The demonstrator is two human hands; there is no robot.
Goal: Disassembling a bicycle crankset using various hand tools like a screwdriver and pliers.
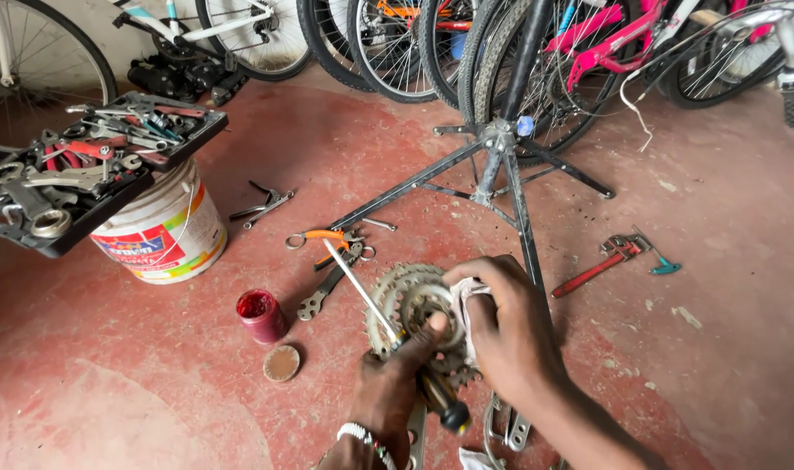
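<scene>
Low in the frame's centre, I saw my left grip [395, 374] clamped on a screwdriver [388, 326] and my right grip [501, 322] pressing a rag [464, 300] on the sprocket cluster [410, 300], above the red floor [153, 392], a red pot [260, 315] at its left.

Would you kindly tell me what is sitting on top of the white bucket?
On the white bucket rests a black tool tray, tilted, filled with spanners and other metal tools. The tray covers the bucket's mouth, so whatever is inside the bucket cannot be seen.
</scene>
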